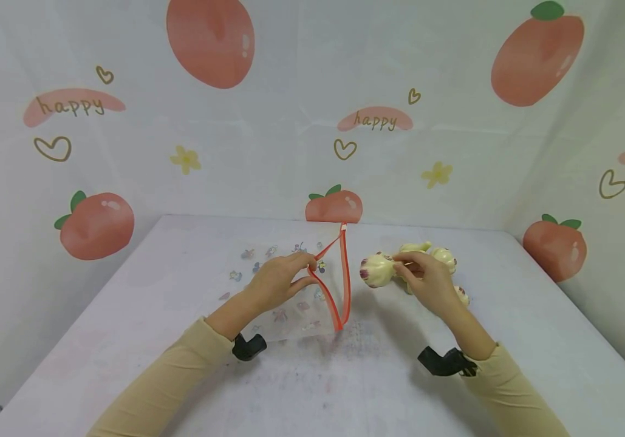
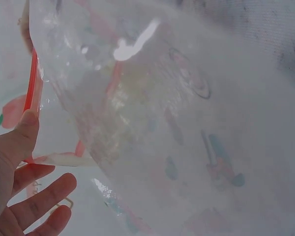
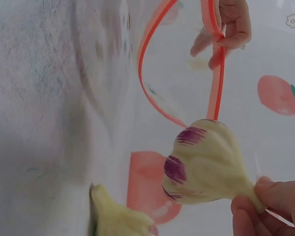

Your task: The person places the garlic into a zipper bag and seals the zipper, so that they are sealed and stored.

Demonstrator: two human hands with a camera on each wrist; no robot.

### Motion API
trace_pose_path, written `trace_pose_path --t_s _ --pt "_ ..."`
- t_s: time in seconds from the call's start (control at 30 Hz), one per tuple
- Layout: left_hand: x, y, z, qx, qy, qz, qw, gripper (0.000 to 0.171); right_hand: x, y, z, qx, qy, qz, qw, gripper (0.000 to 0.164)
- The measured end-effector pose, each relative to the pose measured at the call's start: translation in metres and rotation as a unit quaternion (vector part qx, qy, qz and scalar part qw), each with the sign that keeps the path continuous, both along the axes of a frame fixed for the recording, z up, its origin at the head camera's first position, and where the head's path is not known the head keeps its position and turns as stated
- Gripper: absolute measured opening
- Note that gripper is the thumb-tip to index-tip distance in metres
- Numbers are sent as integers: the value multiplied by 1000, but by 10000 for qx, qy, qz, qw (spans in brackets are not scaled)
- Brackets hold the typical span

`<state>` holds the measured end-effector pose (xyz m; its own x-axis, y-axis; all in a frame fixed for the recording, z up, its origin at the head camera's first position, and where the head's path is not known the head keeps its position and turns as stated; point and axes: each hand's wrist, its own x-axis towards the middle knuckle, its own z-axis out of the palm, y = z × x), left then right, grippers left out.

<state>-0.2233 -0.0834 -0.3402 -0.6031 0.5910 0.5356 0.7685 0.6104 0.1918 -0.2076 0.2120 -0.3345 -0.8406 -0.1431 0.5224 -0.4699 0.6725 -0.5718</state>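
Note:
My left hand point(image 1: 282, 280) pinches the red-edged rim of a clear zip bag point(image 1: 290, 318) printed with small cartoon figures. The bag's mouth gapes toward the right, as the right wrist view also shows. In my right hand point(image 1: 427, 280) a garlic bulb point(image 1: 378, 271) is pinched by its stem, its purple-streaked base pointing at the bag mouth point(image 3: 142, 73). The bulb is in the air just right of the opening. Behind and beside the right hand lie several more garlic bulbs point(image 1: 443, 258), partly hidden by it.
A white cloth-covered table point(image 1: 126, 340) lies under both hands. White curtains point(image 1: 268, 133) with printed fruit, hearts and the word happy stand behind it and at the sides. A black wrist mount point(image 1: 446, 362) sits at each sleeve.

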Motion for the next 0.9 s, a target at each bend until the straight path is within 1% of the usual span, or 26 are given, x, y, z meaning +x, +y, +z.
trace_pose_path --t_s 0.2,0.4,0.67,0.9 --pt "1 0 2 26 46 -24 10000 23 1 -7 1 -72 -85 156 9998 17" --pt "1 1 2 -23 21 29 10000 24 2 -14 1 -54 -76 277 9996 17" --pt "0 1 1 -1 23 -9 10000 24 0 -20 0 -105 147 495 9986 16" --pt "1 1 2 -67 -8 20 10000 24 -1 -26 -3 -207 -38 561 9982 16"
